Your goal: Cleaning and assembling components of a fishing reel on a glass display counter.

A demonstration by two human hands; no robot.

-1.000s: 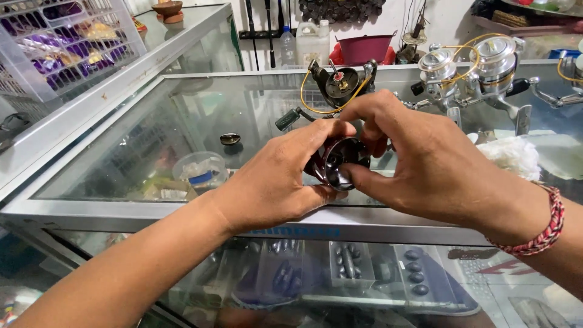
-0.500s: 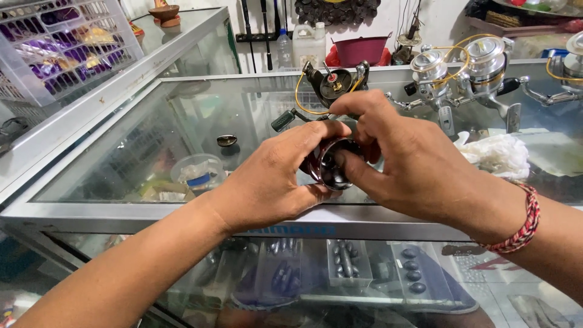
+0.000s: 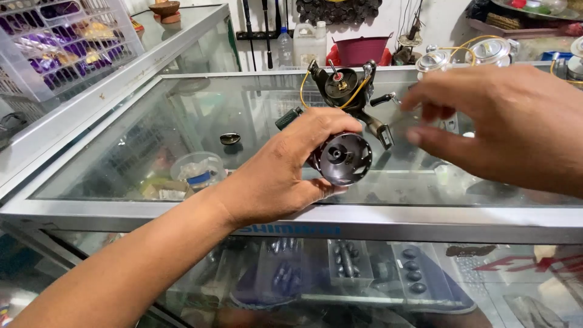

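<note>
My left hand grips a dark round fishing-reel spool, its perforated face turned toward me, just above the glass counter top. My right hand hovers to the right of it with fingers spread and nothing in them, fingertips close to a black reel body with a yellow line that lies on the glass behind the spool.
A small dark round cap rests on the glass to the left. Several silver reels stand at the back right. A white wire basket with purple packets sits at far left. Boxes of tackle show inside the case below.
My right hand has let go of the spool and pulled away to the right and up. My left hand still holds the spool, its face now uncovered.
</note>
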